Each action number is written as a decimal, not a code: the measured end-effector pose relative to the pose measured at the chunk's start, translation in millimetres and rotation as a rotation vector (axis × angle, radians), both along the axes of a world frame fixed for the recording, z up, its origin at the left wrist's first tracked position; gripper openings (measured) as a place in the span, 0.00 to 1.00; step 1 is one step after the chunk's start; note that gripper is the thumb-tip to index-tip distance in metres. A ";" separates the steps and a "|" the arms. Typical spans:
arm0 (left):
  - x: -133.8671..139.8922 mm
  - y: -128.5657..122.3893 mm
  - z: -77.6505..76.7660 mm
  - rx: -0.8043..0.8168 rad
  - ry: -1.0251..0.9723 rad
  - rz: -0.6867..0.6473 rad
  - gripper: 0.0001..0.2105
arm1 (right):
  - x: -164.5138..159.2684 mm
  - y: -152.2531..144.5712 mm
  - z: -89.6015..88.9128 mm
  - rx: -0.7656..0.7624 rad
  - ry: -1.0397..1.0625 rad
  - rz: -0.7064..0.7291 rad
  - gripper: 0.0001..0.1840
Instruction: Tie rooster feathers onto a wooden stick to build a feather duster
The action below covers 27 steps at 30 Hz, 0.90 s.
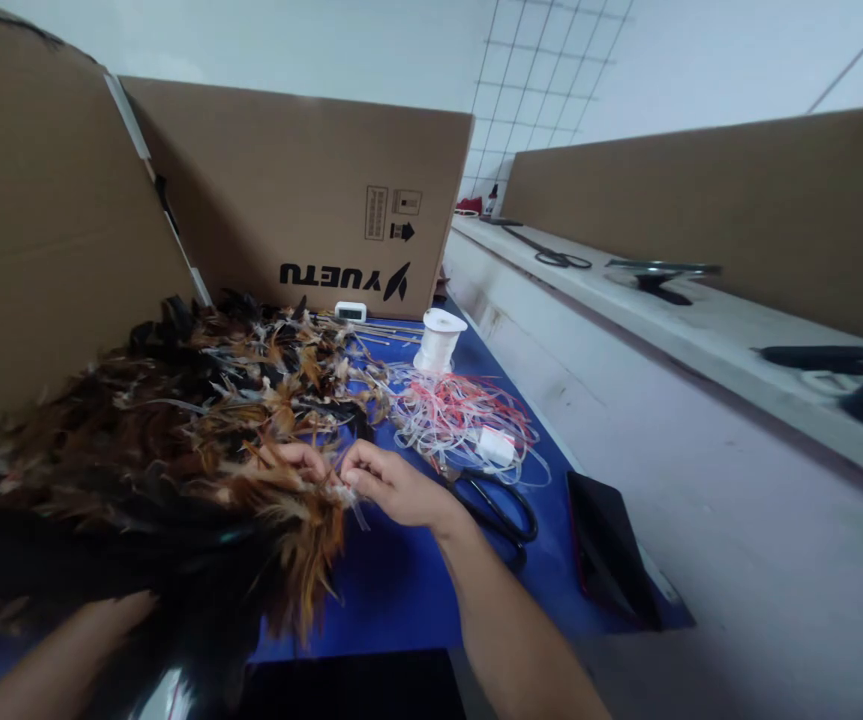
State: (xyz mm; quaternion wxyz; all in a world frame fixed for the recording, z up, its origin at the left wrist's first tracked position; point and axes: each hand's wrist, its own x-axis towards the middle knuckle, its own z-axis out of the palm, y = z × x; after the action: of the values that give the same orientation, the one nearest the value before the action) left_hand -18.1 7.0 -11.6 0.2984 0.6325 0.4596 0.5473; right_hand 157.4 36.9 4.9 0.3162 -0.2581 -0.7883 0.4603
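Observation:
A bunch of brown and black feathers (309,545) hangs over the front of the blue table. My left hand (297,458) is closed around its bound end, partly covered by the plumes. Beside it, my right hand (393,484) pinches thumb and finger together at the same end, where a thin clear strip (360,514) sticks out downward. What exactly lies between the right fingertips is too small to make out. A large heap of loose feathers (198,390) spreads behind and left of my hands. Black-handled scissors (502,515) lie right of my right wrist.
Tangled red and clear strips (461,410) lie beyond the scissors, with a white spool (440,338) behind. A black flat device (611,545) rests at the right edge. Cardboard (288,180) walls the back and left. A ledge (738,320) holds other items.

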 end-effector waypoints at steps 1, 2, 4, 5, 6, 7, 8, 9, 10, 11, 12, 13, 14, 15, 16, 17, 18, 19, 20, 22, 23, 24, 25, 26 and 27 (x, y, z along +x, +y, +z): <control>-2.5 2.0 0.1 -0.039 0.002 -0.049 0.23 | 0.8 0.9 -2.4 0.025 -0.047 -0.005 0.09; -4.8 4.5 0.6 -0.080 0.006 -0.099 0.25 | 1.4 1.6 -4.2 0.040 -0.087 -0.008 0.07; -8.4 9.9 1.7 -0.139 0.026 -0.167 0.26 | 2.1 2.4 -6.0 0.054 -0.134 -0.008 0.05; -9.4 12.3 2.0 -0.145 0.035 -0.174 0.26 | 2.2 2.6 -6.0 0.058 -0.145 -0.005 0.05; -10.1 14.1 1.9 -0.142 0.043 -0.172 0.26 | 2.1 2.5 -5.6 0.060 -0.152 -0.002 0.04; -10.5 15.5 1.6 -0.134 0.046 -0.166 0.26 | 2.0 2.4 -4.9 0.063 -0.156 -0.001 0.04; -11.0 16.5 1.1 -0.125 0.047 -0.164 0.25 | 1.8 2.3 -4.2 0.066 -0.162 0.000 0.04; -11.6 17.2 0.5 -0.122 0.046 -0.170 0.24 | 1.6 2.1 -3.7 0.071 -0.168 0.002 0.04; -12.6 17.6 0.0 -0.127 0.037 -0.193 0.23 | 1.5 2.0 -3.4 0.076 -0.174 0.004 0.05; -13.8 18.0 -0.5 -0.140 0.021 -0.227 0.21 | 1.4 1.9 -3.4 0.080 -0.180 0.007 0.05; -15.3 18.2 -1.1 -0.159 0.001 -0.263 0.20 | 1.3 1.8 -3.5 0.082 -0.188 0.010 0.05; -17.0 18.4 -1.6 -0.178 -0.017 -0.296 0.18 | 1.3 1.7 -3.9 0.082 -0.198 0.014 0.05; -18.7 18.6 -2.2 -0.191 -0.034 -0.317 0.17 | 1.2 1.5 -4.2 0.080 -0.212 0.018 0.05; -20.5 18.9 -2.8 -0.200 -0.046 -0.326 0.15 | 1.2 1.4 -4.4 0.079 -0.225 0.021 0.05; -22.1 19.3 -3.5 -0.209 -0.056 -0.328 0.15 | 1.1 1.2 -4.5 0.078 -0.238 0.023 0.05; -23.7 19.9 -4.4 -0.235 -0.062 -0.341 0.14 | 1.0 1.0 -4.4 0.078 -0.249 0.026 0.05; -25.2 20.9 -5.2 -0.277 -0.069 -0.369 0.12 | 0.9 0.8 -4.3 0.079 -0.258 0.027 0.05; -26.5 22.1 -6.2 -0.328 -0.073 -0.409 0.11 | 0.6 0.6 -4.2 0.082 -0.266 0.029 0.05; -27.8 23.7 -7.3 -0.380 -0.076 -0.453 0.11 | 0.3 0.5 -4.1 0.084 -0.274 0.030 0.05; -29.9 27.2 -10.2 -0.457 -0.078 -0.529 0.11 | -0.5 0.3 -4.6 0.089 -0.290 0.041 0.05; -30.8 29.0 -12.0 -0.475 -0.078 -0.557 0.11 | -0.9 0.4 -5.1 0.093 -0.300 0.047 0.05; -31.6 30.6 -14.0 -0.485 -0.077 -0.578 0.12 | -1.3 0.5 -5.7 0.097 -0.311 0.052 0.06; -32.3 31.9 -16.2 -0.494 -0.073 -0.596 0.12 | -1.6 0.6 -6.3 0.101 -0.322 0.056 0.06; -33.1 32.9 -18.2 -0.502 -0.065 -0.609 0.12 | -1.8 0.7 -6.8 0.104 -0.334 0.058 0.06; -33.8 33.6 -20.1 -0.505 -0.051 -0.616 0.13 | -1.9 0.8 -7.1 0.106 -0.347 0.059 0.06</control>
State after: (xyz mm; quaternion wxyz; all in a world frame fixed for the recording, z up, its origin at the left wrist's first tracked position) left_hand -51.9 40.6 -31.7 0.6061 0.6338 0.3609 0.3175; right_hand 155.5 37.8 -2.2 0.1752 -0.2932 -0.8615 0.3756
